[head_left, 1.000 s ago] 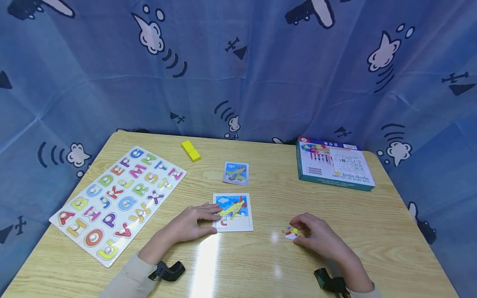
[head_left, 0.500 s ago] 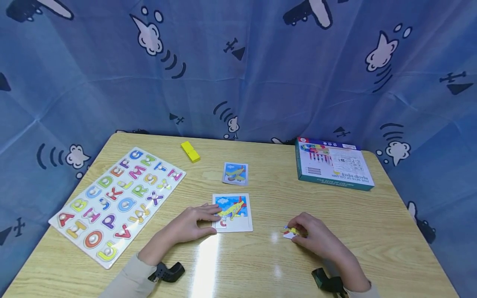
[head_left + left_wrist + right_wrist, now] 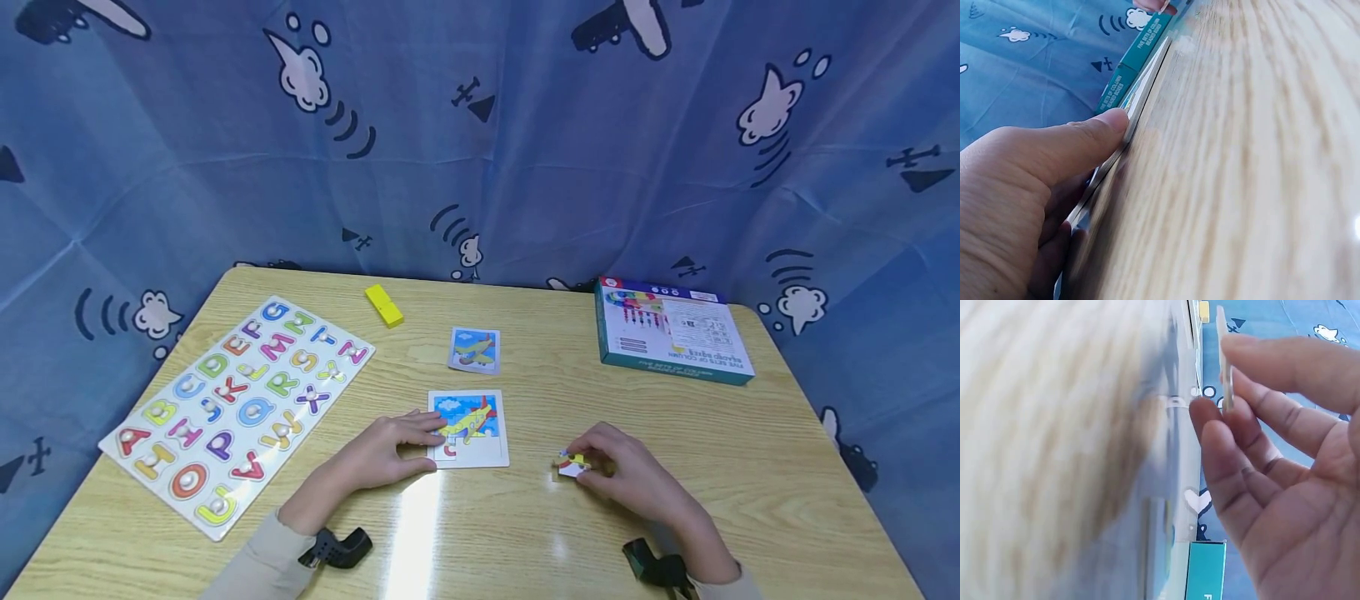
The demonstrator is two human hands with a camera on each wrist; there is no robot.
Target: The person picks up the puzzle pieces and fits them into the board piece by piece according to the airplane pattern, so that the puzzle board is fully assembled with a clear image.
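Observation:
My left hand (image 3: 382,450) rests on the left edge of a square puzzle board (image 3: 491,454). Its straight fingers lie over the board's left side; the thumb touches the near corner, and in the left wrist view the thumb (image 3: 1100,137) meets the thin board edge. A yellow airplane picture on blue sky fills the board's upper part, with a white strip below. To the right, my right hand (image 3: 630,467) pinches a small puzzle piece (image 3: 573,467), yellow, red and white, between thumb and fingers above the table. Edge-on, the piece (image 3: 1225,356) looks thin in the right wrist view.
A small airplane picture card (image 3: 475,350) lies behind the board. At left is an alphabet peg board (image 3: 247,400). A yellow block (image 3: 384,305) lies at the back, and a flat green-edged box (image 3: 675,333) at the back right. A blue curtain (image 3: 480,150) hangs behind.
My right hand has moved left with the puzzle piece, which has turned somewhat in the fingers. The left hand and the board have stayed in place.

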